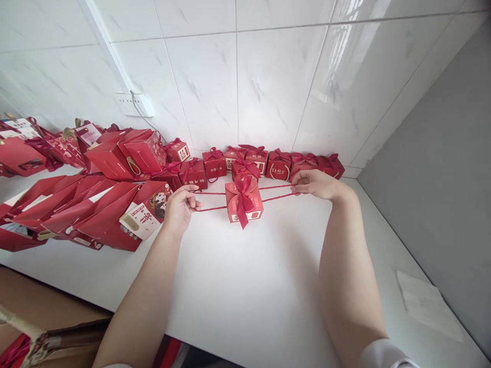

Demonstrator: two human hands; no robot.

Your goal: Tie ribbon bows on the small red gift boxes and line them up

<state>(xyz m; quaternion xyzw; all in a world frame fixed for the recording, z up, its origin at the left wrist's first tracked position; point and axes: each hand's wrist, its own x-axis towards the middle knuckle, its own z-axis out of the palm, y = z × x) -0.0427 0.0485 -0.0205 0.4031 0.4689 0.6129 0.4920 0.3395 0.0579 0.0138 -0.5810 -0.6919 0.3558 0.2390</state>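
A small red gift box (pixel 244 207) with a red ribbon bow stands on the white table (pixel 245 286) in front of me. A red cord (pixel 213 201) runs through it and stretches out to both sides. My left hand (pixel 179 207) pinches the cord's left end, fingers closed on it. On the other side my right hand (pixel 316 184) is closed on the cord's right end, just right of the box. Both hands hold the cord taut at about box height.
A row of several similar red gift boxes (pixel 268 162) lines the tiled wall behind. Red paper gift bags (pixel 95 209) lie piled at the left. A cardboard carton (pixel 34 327) sits at the lower left. A white sheet (pixel 427 304) lies at the right.
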